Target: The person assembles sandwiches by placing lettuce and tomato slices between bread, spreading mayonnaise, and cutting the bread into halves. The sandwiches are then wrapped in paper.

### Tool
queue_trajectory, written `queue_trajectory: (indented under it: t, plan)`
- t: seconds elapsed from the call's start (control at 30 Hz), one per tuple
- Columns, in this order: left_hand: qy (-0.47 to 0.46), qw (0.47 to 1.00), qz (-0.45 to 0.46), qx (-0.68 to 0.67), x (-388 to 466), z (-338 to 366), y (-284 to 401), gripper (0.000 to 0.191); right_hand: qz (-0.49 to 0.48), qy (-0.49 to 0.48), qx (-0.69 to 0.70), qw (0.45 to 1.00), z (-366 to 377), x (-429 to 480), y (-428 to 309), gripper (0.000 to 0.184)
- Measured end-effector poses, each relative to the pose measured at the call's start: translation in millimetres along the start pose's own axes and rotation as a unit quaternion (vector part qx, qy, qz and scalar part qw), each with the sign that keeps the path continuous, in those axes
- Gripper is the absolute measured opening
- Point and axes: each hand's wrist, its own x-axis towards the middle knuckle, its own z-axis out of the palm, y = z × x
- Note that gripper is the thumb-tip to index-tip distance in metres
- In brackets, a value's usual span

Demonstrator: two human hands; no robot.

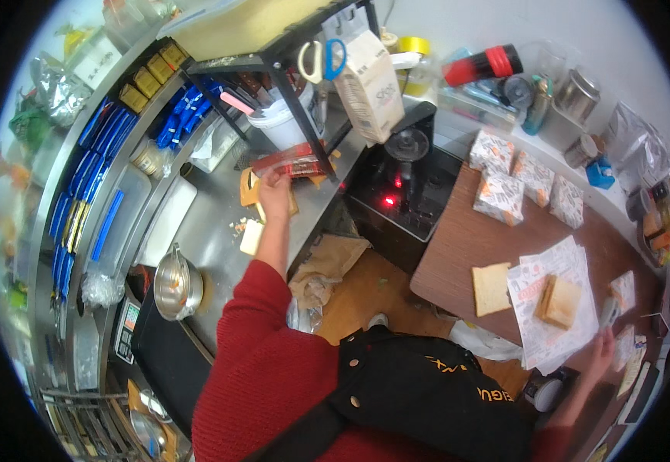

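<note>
My left hand (276, 190) reaches over the steel counter (208, 225), its fingertips at a red plastic packet (297, 161). Whether they grip the packet is hidden. An orange slice (249, 187), apparently cheese, lies beside the fingers, and a pale block (251, 237) sits near the wrist with crumbs around it. On the brown table, my right hand (601, 349) is blurred at the edge of printed wrapping paper (522, 289), close to a pale object (609, 312) that I cannot make out. A toasted sandwich (559, 303) rests on the paper, beside a bread slice (491, 289).
Several wrapped packages (499, 196) sit at the back of the brown table (450, 254). A black appliance (404, 185) with red lights stands between table and counter. Scissors (322, 60) and a paper bag (369, 86) hang from the black rack (277, 63). A steel bowl (179, 283) stands on the counter.
</note>
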Motion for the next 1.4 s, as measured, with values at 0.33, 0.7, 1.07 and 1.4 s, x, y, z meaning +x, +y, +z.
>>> queue_trajectory:
  t: [0.33, 0.7, 1.07, 1.4]
  plan:
    - [0.011, 0.991, 0.119, -0.058, 198.7, 17.7, 54.9, 0.031, 0.037, -0.077, 0.008, 0.996, 129.5, -37.0, -80.4, 0.017]
    - [0.05, 0.99, 0.108, -0.078, 322.7, 61.6, 59.6, 0.023, 0.141, -0.08, -0.013, 0.987, 155.7, -64.7, -90.8, 0.015]
    - [0.123, 0.915, 0.279, 0.265, 369.2, 69.5, 74.2, 0.037, 0.142, -0.112, -0.037, 0.983, 196.8, -83.0, -90.5, 0.014]
    - [0.1, 0.976, 0.187, 0.05, 341.0, 31.7, 84.6, 0.034, 0.164, -0.117, -0.028, 0.979, 212.3, -88.5, -94.9, 0.013]
